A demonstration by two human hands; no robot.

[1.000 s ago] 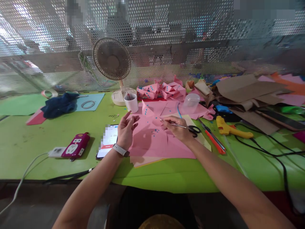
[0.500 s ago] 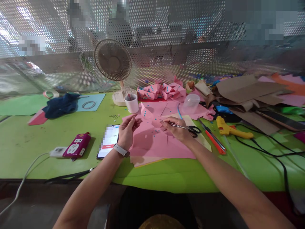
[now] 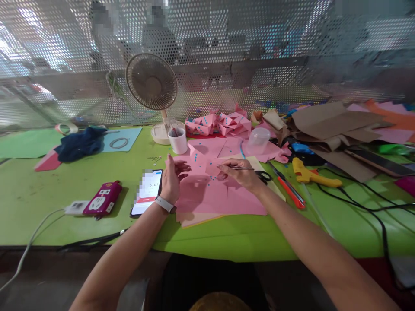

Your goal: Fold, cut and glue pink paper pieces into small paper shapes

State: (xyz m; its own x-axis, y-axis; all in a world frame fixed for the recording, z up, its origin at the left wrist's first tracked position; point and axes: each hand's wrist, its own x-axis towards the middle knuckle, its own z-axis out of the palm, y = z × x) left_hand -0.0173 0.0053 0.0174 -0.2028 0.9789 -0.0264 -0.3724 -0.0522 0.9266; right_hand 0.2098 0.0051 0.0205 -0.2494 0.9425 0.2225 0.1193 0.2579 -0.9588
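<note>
Hands: right (image 3: 241,175) pinching tweezers (image 3: 238,168) over pink paper (image 3: 220,196); phone (image 3: 147,192) reading "5:07".

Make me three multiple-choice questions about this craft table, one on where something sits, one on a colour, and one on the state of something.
1. Where does the phone lie?
A. On the table just left of the left hand
B. Under the fan
C. Beside the glue gun

2. What colour is the glue gun?
A. Blue
B. Yellow
C. White

3. What is the right hand doing?
A. Resting flat and empty
B. Gripping the white cup
C. Holding thin metal tweezers over the pink paper

Answers:
1 A, the phone lies on the green table next to the left wrist.
2 B, its body is yellow, lying right of the orange-handled knife.
3 C, the fingers pinch the tweezers, whose tip points left above the dotted pink sheet.
</note>
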